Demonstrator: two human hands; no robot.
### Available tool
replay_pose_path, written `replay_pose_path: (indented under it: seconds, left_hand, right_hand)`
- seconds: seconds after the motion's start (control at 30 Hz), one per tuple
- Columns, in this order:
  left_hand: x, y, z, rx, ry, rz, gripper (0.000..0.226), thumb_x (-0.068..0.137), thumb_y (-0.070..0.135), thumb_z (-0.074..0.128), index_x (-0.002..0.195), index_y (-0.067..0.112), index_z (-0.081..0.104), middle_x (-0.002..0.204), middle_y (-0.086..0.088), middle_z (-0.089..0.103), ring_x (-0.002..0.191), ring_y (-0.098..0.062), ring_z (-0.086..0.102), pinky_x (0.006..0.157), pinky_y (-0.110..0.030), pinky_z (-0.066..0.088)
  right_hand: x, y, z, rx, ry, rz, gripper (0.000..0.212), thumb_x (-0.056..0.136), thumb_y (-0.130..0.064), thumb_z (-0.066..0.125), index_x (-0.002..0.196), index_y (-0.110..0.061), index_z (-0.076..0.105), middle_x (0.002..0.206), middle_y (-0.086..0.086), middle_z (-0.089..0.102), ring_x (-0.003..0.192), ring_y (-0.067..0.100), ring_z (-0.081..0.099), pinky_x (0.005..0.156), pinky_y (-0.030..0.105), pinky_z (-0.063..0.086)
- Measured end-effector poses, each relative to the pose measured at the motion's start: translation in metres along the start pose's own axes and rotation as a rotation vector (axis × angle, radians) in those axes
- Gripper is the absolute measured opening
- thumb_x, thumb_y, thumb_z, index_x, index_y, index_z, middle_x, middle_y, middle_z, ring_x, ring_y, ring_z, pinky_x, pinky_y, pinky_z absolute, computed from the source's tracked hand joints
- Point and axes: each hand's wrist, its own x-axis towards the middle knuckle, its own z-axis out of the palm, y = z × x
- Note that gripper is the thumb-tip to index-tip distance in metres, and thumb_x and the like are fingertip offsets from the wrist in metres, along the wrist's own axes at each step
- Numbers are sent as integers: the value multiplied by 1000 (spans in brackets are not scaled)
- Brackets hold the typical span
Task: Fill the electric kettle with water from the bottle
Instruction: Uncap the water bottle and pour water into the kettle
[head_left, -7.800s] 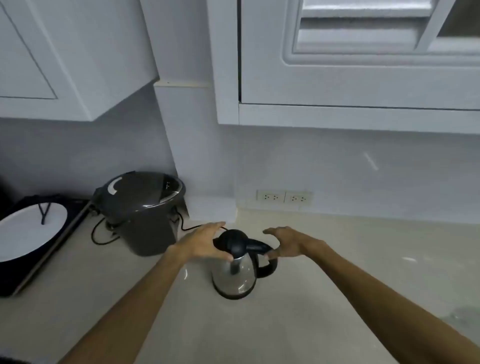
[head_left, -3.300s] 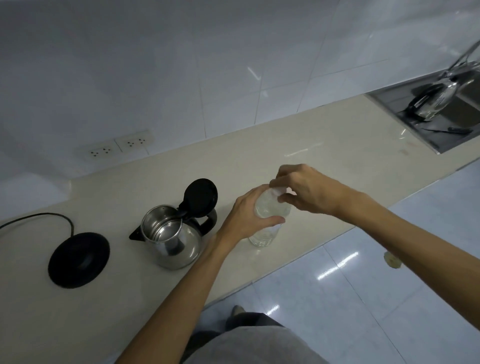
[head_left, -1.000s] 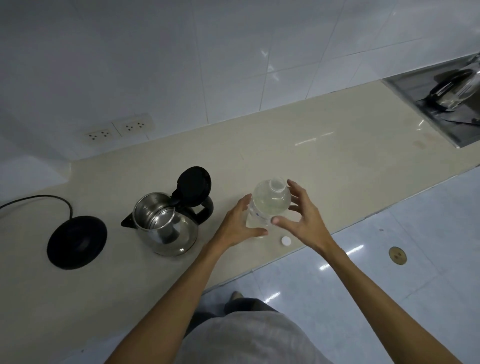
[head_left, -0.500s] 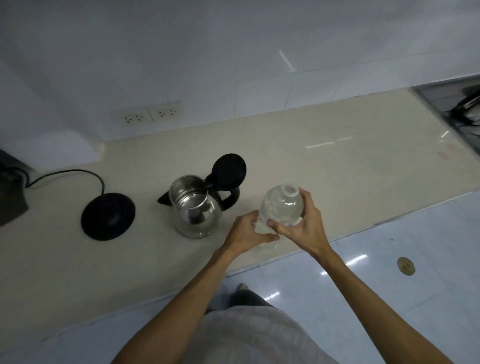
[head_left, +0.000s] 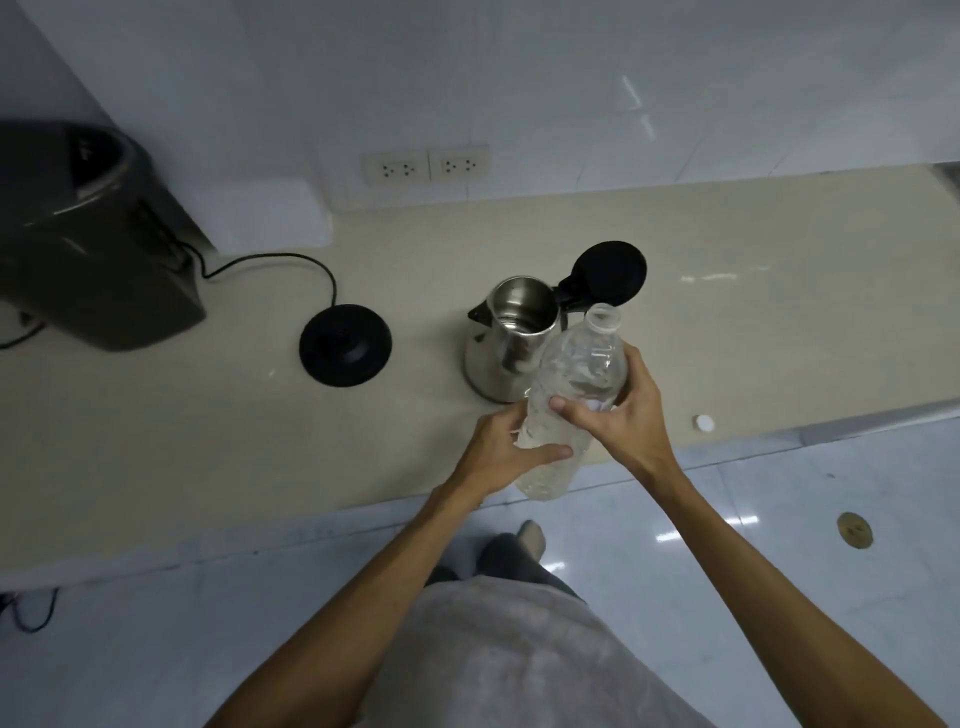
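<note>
A steel electric kettle (head_left: 506, 343) stands on the beige counter (head_left: 753, 291) with its black lid (head_left: 609, 273) flipped up. I hold a clear plastic water bottle (head_left: 571, 395), uncapped, lifted off the counter and tilted so its mouth points up and away, just right of the kettle's opening. My left hand (head_left: 501, 452) grips the bottle's lower part. My right hand (head_left: 621, 415) wraps its upper body. No water is pouring.
The kettle's black base (head_left: 345, 352) with its cord lies left of the kettle. A dark rice cooker (head_left: 88, 234) stands at the far left. The white bottle cap (head_left: 704, 423) lies near the counter's front edge. Wall sockets (head_left: 426, 166) sit behind.
The bottle has been lifted off the counter and tilted towards the kettle, with both hands still around it. My view has swung left, so the rice cooker shows again.
</note>
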Motion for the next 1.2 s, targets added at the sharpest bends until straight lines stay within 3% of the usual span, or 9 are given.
replay_pose_path:
  seconds: [0.2, 0.27, 0.4, 0.53, 0.77, 0.97, 1.2]
  left_hand:
    - [-21, 3, -11, -8, -49, -72, 54, 75, 62, 78, 116, 27, 73, 110, 7, 80, 100, -12, 77, 92, -40, 63]
    - [-26, 5, -12, -6, -63, -83, 44, 80, 64, 72, 101, 26, 72, 100, 5, 80, 95, -18, 77, 90, -46, 63]
    - [-36, 3, -13, -46, -101, -116, 45, 93, 56, 66, 74, 17, 61, 81, -3, 71, 84, -27, 75, 83, -55, 65]
    - [-41, 10, -16, -97, -136, -148, 50, 101, 49, 62, 92, 1, 71, 99, -22, 78, 94, -33, 79, 80, -50, 67]
    - [-44, 20, -22, -116, -143, -181, 53, 106, 42, 58, 104, -10, 72, 103, -27, 78, 89, -35, 80, 69, -34, 67]
    - [-47, 25, -23, -134, -159, -181, 45, 105, 40, 61, 93, -2, 70, 101, -28, 78, 85, -37, 81, 77, -45, 68]
    - [-48, 25, -21, -101, -171, -196, 56, 104, 43, 62, 103, -12, 71, 100, -26, 79, 84, -38, 81, 78, -49, 67]
  right_hand:
    - [3, -10, 22, -63, -6, 83, 77, 65, -54, 84, 127, -16, 56, 114, -8, 69, 99, 4, 69, 89, 33, 60]
    - [4, -8, 28, -61, 3, 112, 71, 67, -58, 80, 122, -19, 58, 110, -8, 69, 97, 7, 70, 88, 35, 60]
    - [7, -1, 36, -75, 10, 157, 62, 70, -60, 73, 117, -23, 56, 105, -8, 68, 96, 15, 71, 86, 39, 60]
    - [12, 2, 42, -71, 8, 215, 64, 73, -59, 71, 120, -17, 58, 105, -1, 70, 94, 21, 73, 81, 38, 61]
    - [18, 4, 43, -24, -42, 281, 61, 78, -61, 69, 118, -16, 62, 102, 8, 76, 87, 27, 76, 81, 48, 62]
    - [15, -2, 43, 3, -77, 328, 54, 84, -54, 66, 115, -10, 62, 98, 14, 75, 83, 32, 76, 65, 33, 60]
    - [12, -4, 41, 22, -101, 354, 43, 87, -50, 64, 108, -12, 63, 90, 11, 74, 76, 26, 74, 68, 36, 59]
